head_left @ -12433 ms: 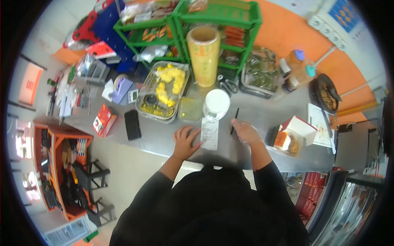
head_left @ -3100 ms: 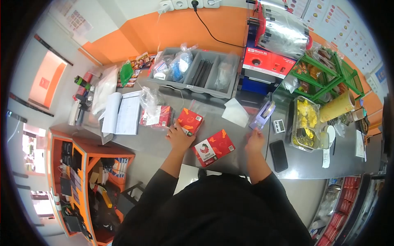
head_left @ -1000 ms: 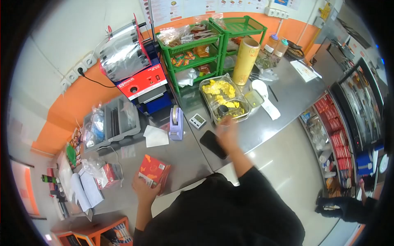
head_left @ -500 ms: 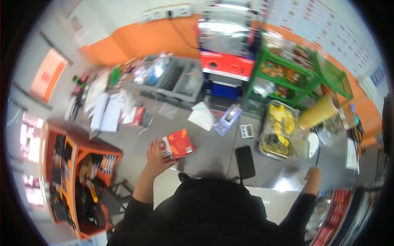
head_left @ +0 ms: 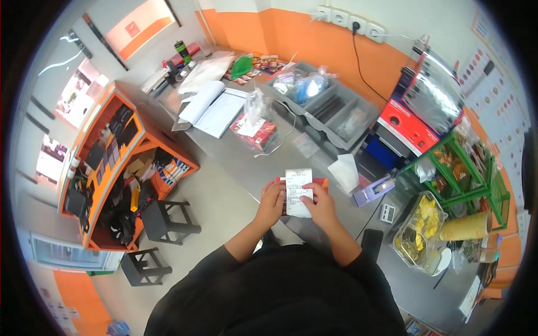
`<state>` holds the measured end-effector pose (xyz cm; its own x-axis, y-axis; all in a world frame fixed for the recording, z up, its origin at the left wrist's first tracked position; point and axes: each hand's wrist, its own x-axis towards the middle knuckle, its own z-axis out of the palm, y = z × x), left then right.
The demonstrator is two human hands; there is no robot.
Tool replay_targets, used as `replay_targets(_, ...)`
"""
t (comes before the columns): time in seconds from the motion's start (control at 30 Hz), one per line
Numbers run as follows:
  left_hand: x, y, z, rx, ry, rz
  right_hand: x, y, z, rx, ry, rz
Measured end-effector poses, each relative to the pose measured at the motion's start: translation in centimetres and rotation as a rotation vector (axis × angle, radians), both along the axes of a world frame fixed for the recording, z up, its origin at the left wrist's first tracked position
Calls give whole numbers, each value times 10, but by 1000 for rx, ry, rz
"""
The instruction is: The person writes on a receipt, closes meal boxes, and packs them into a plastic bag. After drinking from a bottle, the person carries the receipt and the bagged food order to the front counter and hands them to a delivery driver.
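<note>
A long white printed receipt [head_left: 298, 193] lies against the top of a red box [head_left: 321, 183], covering much of it. My left hand [head_left: 270, 204] is at the left side of the box and receipt, its fingers wrapped against the edge. My right hand [head_left: 320, 205] pinches the receipt at its right edge, thumb on the paper. To the right are a white paper sheet [head_left: 343, 173] and a purple tape dispenser [head_left: 374, 191].
A gray divided bin [head_left: 350, 117], a bagged red box [head_left: 254, 132] and an open notebook [head_left: 219, 112] are behind. A timer [head_left: 387, 213], phone [head_left: 371, 245] and tray of yellow food [head_left: 420, 227] lie right. Black stools [head_left: 162, 221] stand left.
The view has turned left. My right hand has come from the far right of the counter to the box, and the receipt now lies over the box between both hands.
</note>
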<state>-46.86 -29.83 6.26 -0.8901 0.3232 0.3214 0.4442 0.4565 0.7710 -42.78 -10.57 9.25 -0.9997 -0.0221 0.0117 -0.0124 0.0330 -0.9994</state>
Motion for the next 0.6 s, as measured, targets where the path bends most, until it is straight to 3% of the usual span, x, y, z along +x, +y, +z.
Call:
replay_targets(0.03, 2, 2, 4, 7, -4, 11, -3, -8, -12, 183, -11, -79)
replay_targets(0.07, 4, 5, 8, -42, 26, 43, -5, -12, -25, 417, 219, -119)
replay_targets(0.13, 7, 7, 12, -142, 79, 50, -5, -16, -17, 546, 213, -115)
replay_targets(0.27, 23, 19, 10, -84, 5, 176, 3, -12, 3, 866, 129, -36)
replay_targets(0.3, 26, 19, 17, -283, 42, 133, 4, -7, 11, 872, 120, -42)
replay_targets(0.33, 28, 18, 22, -480, 82, 87, 5, 0, 21, 831, 68, 7)
replay_targets(0.4, 32, 18, 25, -540, 89, 72, 10, 18, 22, 798, 1, 34)
replay_targets(0.47, 33, 18, 26, -577, 109, 45, 17, 45, 6, 551, -27, -536)
replay_targets(0.5, 34, 18, 26, -564, 109, 23, 21, 62, -10, 565, -35, -556)
replay_targets(0.57, 36, 18, 25, -618, 101, 15, 28, 94, -47, -132, -241, -1209)
replay_targets(0.6, 36, 18, 24, -626, 100, 17, 31, 107, -55, -130, -242, -1219)
